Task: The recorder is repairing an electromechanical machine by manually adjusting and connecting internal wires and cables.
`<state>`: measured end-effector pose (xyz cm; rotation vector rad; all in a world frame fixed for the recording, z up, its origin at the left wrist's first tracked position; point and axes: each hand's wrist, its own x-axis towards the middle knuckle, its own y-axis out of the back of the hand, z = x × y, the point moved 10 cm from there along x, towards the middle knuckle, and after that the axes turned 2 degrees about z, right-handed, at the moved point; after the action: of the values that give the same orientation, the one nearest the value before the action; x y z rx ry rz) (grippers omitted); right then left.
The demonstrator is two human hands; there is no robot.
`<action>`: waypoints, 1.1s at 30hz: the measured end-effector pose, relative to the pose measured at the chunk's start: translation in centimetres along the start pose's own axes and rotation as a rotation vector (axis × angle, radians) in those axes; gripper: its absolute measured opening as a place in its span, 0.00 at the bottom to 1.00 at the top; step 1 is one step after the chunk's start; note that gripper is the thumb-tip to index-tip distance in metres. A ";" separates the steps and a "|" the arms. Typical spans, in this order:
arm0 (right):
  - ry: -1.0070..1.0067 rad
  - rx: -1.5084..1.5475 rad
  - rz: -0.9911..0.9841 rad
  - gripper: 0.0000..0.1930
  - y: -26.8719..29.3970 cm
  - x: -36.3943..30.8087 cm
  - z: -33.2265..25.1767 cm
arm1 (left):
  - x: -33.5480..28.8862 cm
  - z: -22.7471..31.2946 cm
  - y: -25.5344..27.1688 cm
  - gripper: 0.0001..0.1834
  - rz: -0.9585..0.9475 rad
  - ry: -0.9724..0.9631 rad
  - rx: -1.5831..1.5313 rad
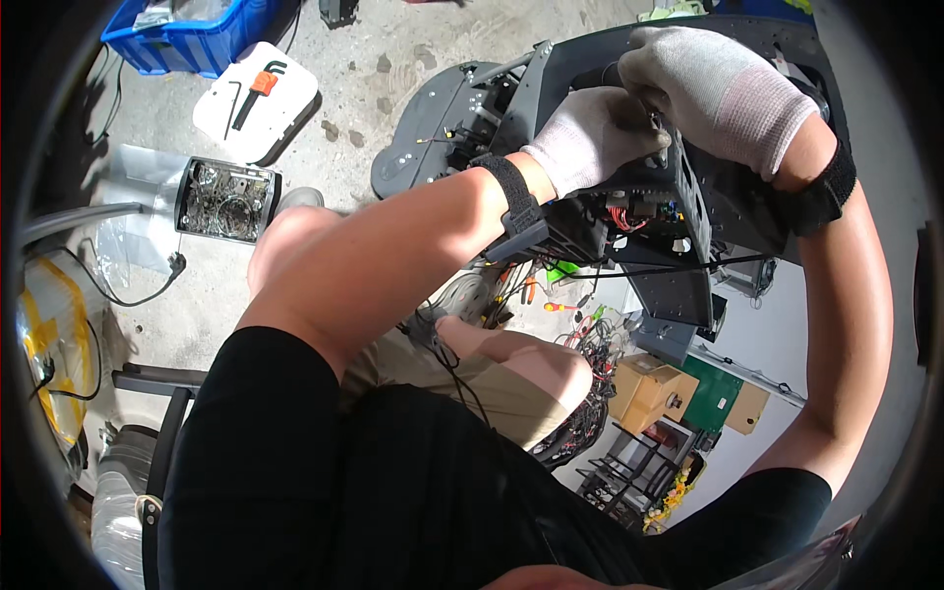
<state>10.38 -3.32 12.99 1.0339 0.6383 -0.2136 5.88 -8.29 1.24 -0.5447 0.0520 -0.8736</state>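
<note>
Head view: right of the rounded white plastic tray (285, 110), white-gloved left hand (600, 138) and right hand (693, 87) curl at a black metal machine frame (726, 202); pinch hidden, cannot tell. Likely heavy, stiff; hold bare edges.

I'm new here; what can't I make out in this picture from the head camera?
All in the head view:
What the left hand and right hand grip, if anything: covered by the hands.
Blue bin: cut off by the top edge.
Shiny bits in the tray: too small to identify.
Cable tangle: partly hidden behind the right knee.
</note>
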 end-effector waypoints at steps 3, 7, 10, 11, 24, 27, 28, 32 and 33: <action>0.075 -0.061 0.067 0.07 1.2 0.1 -1.0 | 0.0 0.0 -0.1 0.19 -0.028 0.044 0.130; -0.185 -0.251 0.147 0.12 2.1 0.4 -0.1 | 0.1 -0.7 0.0 0.18 -0.014 0.040 0.077; -0.247 -0.269 0.119 0.14 1.1 0.4 0.5 | 0.0 -0.7 -0.1 0.18 0.006 -0.002 -0.002; -0.216 -0.253 0.117 0.12 1.0 0.6 0.4 | 0.0 -0.7 0.0 0.18 0.014 -0.009 -0.084; -0.143 -0.087 0.019 0.12 2.2 0.6 -1.8 | -0.2 0.0 0.0 0.19 0.005 -0.097 0.101; -0.281 -0.254 -0.047 0.18 1.2 0.8 -0.4 | 0.1 -0.2 -0.5 0.20 -0.015 -0.152 0.059; -0.283 -0.255 -0.050 0.18 1.0 0.7 -0.5 | 0.1 0.5 -0.6 0.20 -0.007 -0.234 0.249; -0.325 -0.164 -0.122 0.18 0.4 0.5 -0.5 | -0.4 1.7 -0.7 0.19 -0.004 -0.171 0.378; -0.321 -0.172 -0.119 0.15 0.5 0.6 -0.6 | -0.6 1.8 -0.6 0.19 -0.003 -0.169 0.378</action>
<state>10.88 -2.49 12.75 0.7752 0.4184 -0.4127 5.53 -7.32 2.99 -0.2617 -0.2641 -0.8130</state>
